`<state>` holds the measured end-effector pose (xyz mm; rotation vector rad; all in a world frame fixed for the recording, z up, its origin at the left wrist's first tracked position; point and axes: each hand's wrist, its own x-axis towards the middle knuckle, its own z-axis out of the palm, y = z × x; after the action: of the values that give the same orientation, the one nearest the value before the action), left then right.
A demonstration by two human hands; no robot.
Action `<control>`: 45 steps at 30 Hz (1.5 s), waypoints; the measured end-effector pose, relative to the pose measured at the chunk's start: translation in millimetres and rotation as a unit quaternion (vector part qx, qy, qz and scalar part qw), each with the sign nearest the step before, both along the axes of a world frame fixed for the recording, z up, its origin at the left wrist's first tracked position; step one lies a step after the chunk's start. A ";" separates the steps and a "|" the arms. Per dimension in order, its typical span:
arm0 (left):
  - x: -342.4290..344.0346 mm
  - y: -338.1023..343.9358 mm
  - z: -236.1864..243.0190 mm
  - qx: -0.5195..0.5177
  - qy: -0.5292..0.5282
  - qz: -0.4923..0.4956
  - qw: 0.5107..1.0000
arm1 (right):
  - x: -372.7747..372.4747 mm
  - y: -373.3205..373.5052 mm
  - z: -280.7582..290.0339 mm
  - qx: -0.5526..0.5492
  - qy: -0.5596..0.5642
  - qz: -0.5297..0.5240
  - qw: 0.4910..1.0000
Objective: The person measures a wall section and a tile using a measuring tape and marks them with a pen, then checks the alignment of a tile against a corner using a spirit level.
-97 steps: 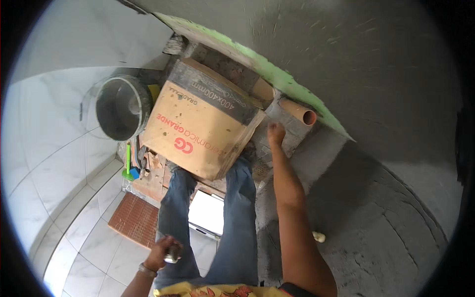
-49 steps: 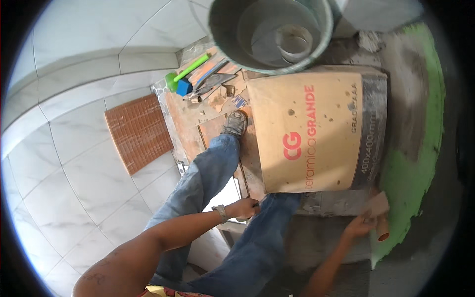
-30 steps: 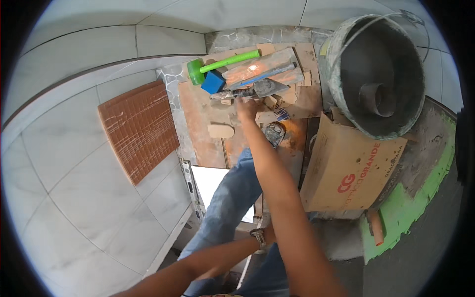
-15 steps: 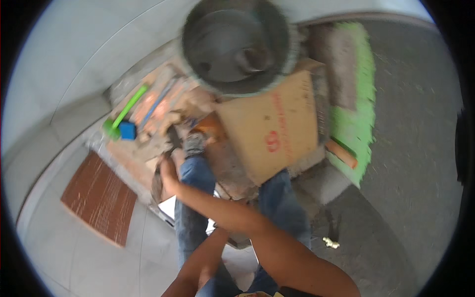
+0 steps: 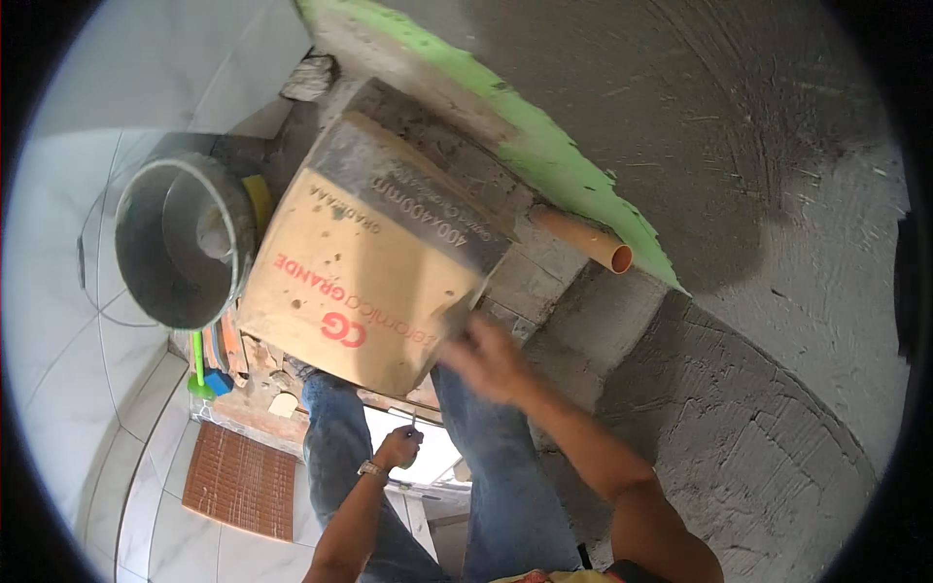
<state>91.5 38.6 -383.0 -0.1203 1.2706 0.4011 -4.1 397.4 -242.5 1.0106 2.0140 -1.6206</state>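
Note:
My left hand, with a band at its wrist, is closed between my knees. A thin, short stick-like thing pokes up from its fingers. Beneath it lies a bright white tile-like sheet. My right hand is smeared by motion above my right knee, by the near right corner of a flat tan cardboard carton. A blurred dark grey patch adjoins its fingertips; I cannot tell whether it is a held tool.
A dark bucket stands left of the carton. Near it are a green-handled tool, a blue block and a brown ridged tile. An orange pipe sticks out at right, beside grey rough mortar.
My right hand has swung from beside my left foot, at left, to the carton's near right corner. The view has turned, so bucket and carton appear further left. My left hand is now plainly visible.

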 end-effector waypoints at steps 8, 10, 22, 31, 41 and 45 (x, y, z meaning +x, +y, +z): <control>-103.8 110.3 20.3 0.222 0.140 0.018 0.965 | 111.6 137.5 -221.2 0.019 -0.204 -0.203 0.957; -126.3 155.5 19.9 0.130 0.070 0.185 0.972 | 130.2 139.3 -275.1 0.044 -0.206 -0.205 0.956; -158.1 174.6 -12.8 0.053 -0.104 0.322 0.940 | 135.6 116.6 -394.6 0.119 -0.071 -0.242 0.960; -170.9 169.3 -10.2 -0.010 -0.083 0.326 0.942 | 54.8 158.6 -354.4 0.212 -0.107 -0.065 0.969; -169.7 163.3 -16.8 -0.005 -0.098 0.361 0.928 | 90.6 159.1 -373.4 0.102 -0.022 -0.178 0.979; -168.7 169.2 -16.1 0.014 -0.111 0.359 0.926 | 63.4 192.3 -349.0 0.063 -0.092 -0.107 0.988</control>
<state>-77.2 207.8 -399.1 -0.6024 0.9614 1.0055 59.3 589.7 -591.4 1.4113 1.9599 -1.4521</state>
